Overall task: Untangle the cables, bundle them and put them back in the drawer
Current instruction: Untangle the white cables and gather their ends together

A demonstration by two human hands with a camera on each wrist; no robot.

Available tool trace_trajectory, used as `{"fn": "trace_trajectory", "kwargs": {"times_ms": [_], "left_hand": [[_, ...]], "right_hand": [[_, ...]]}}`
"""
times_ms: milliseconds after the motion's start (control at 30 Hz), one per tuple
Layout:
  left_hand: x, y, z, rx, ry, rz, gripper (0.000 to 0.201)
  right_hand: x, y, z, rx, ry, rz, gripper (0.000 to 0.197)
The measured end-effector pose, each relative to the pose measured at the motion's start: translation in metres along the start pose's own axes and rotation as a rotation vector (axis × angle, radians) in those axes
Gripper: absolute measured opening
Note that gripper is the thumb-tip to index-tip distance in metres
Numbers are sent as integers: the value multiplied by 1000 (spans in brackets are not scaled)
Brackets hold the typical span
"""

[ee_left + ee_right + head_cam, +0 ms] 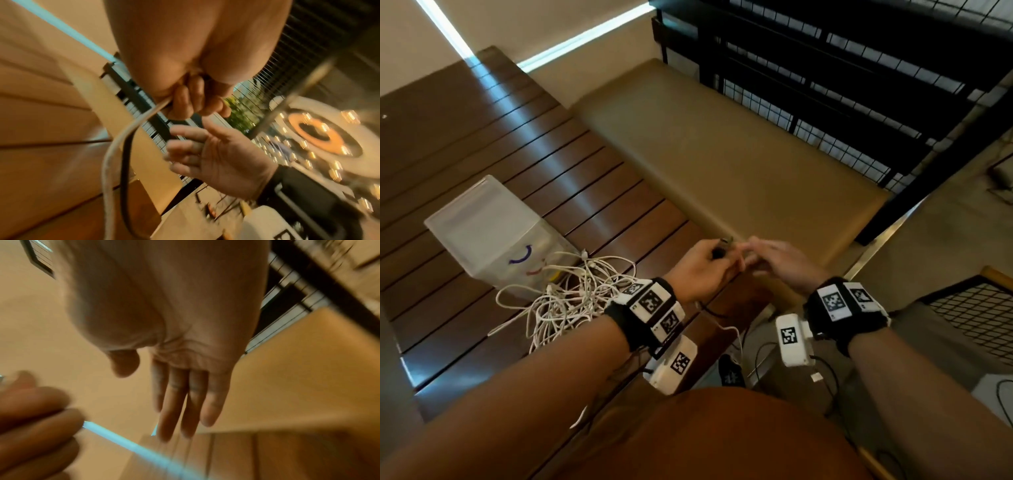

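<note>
A tangle of white cables lies on the slatted wooden table, just in front of a translucent plastic drawer unit. My left hand grips a black cable and a white cable, which hang down from the fist. A dark plug end shows at the thumb. My right hand hovers beside the left with straight fingers, holding nothing.
A tan padded bench runs beyond the table. A black wire-mesh railing stands at the back right. Thin black wires trail on the floor below my wrists. Another mesh panel is at the right.
</note>
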State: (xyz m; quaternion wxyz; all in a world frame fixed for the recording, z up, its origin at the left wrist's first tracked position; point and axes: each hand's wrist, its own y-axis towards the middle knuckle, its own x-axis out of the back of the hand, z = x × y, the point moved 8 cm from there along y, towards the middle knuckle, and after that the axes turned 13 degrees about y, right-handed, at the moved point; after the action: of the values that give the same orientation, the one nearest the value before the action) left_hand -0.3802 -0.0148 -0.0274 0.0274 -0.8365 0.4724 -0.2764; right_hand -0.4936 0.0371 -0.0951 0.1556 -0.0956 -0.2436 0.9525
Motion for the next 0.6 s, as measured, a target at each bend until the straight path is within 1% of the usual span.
{"fn": "trace_trajectory", "kwargs": {"times_ms": [67,133,167,200,267,333,400,467,533,600], "left_hand": [[15,-4,7,32,-187,-116,38],[36,-8,19,52,-342,-246,44],[48,-11,29,82,-433,-306,44],[59,-16,39,107,-542,-355,43],[81,-29,52,121,-690,-392,42],[97,-45,63,99,-768,-399,41],[118,-65,74,76,-836,-436,42],[142,-84,90,89,-861,-510,42],[158,-102,107,118,-873,-561,41],[166,-120,126,146,-852,-619,37]], "right_hand": [[-43,-1,0,-45,60,118,38],[-76,1,-12,-108,125,196,53],[-88,3,-20,-128,108,250,57],[-102,1,-26,-143,74,320,53],[-125,-3,-38,-176,-2,472,48],[-142,-1,-44,-217,-3,514,49],[-151,8,-44,-219,-167,507,55],[-159,17,-45,-200,-439,516,57],[-169,22,-46,-182,-581,512,54],[-188,25,-44,-147,-688,558,49]]}}
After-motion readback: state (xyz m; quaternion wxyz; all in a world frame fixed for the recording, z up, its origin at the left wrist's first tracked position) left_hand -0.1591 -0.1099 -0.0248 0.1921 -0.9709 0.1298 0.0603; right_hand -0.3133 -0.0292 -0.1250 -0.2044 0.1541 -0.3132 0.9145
